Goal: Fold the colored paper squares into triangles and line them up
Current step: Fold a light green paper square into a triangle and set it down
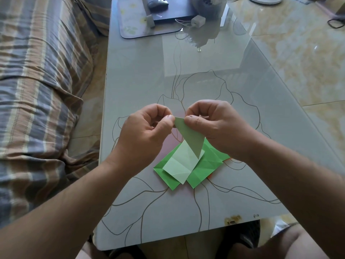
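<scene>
Desk: the glass-topped desk (149,212) with a drawn flower outline carries everything; its near edge sits just above the person's knees.
Paper stack: a pale green square (182,165) lies uppermost on several bright green squares (202,170), all overlapping and already creased, on the near middle of the desk. A sliver of orange paper (226,160) peeks out at the stack's right edge.
Held sheet: a dull green paper piece (189,136) hangs in the air just above the stack, tapering to a point that dips over the pale square. It looks folded into a triangle, though I cannot tell how many layers it has.
Left hand: the left hand (147,128) pinches the sheet's top corner between thumb and curled forefinger.
Right hand: the right hand (211,120) pinches the same upper edge just beside the left, thumb on the near face, fingers curled behind.
Handling: the paper is probably very light, thin and limp, stiff only along a crease. It should slide easily on glass, so a fingertip pressing down would steady it.
Where to take hold: corners and edges suit a light pinch; squeezing the middle would likely add stray wrinkles.
Far end: a mouse pad (134,19), a dark mouse (158,3) and a small white charger (198,21) sit well apart from the work.
Beside: a striped sofa cover (37,90) runs along the left.
</scene>
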A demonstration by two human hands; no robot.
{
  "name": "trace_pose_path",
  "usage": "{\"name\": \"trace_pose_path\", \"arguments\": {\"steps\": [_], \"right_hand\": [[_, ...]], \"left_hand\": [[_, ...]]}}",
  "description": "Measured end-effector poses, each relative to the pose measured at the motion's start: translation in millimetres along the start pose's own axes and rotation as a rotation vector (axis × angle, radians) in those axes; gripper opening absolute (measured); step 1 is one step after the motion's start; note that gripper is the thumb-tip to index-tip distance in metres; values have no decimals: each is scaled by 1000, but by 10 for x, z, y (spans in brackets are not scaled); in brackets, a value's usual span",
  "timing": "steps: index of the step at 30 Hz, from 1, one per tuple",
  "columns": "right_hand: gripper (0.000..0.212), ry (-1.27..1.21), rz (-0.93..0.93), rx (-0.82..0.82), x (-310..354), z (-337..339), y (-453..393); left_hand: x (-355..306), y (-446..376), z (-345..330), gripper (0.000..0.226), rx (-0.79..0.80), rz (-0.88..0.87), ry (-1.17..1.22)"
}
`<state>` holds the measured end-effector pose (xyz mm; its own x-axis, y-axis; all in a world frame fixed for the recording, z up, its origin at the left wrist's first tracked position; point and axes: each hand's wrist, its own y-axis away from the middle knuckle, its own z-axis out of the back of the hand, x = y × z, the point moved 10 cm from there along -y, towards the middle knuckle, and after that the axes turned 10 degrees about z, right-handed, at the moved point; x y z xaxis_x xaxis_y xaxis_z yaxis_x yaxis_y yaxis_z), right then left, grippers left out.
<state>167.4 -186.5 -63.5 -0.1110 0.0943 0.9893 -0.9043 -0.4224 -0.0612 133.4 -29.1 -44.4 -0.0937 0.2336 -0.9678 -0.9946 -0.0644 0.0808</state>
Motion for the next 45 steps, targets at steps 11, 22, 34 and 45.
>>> {"name": "trace_pose_path", "arguments": {"steps": [11, 22, 34, 45], "right_hand": [[16, 28, 16, 13, 32, 34, 11], [14, 41, 21, -25, 25, 101, -9], [16, 83, -18, -44, -2, 134, 9], [9, 65, -41, -27, -16, 149, 26]], "left_hand": [[30, -35, 15, 13, -4, 16, 46], [99, -80, 91, 12, -35, 58, 91], [144, -99, 163, 12, -81, 91, 121], [121, -101, 198, 12, -88, 77, 114]]}}
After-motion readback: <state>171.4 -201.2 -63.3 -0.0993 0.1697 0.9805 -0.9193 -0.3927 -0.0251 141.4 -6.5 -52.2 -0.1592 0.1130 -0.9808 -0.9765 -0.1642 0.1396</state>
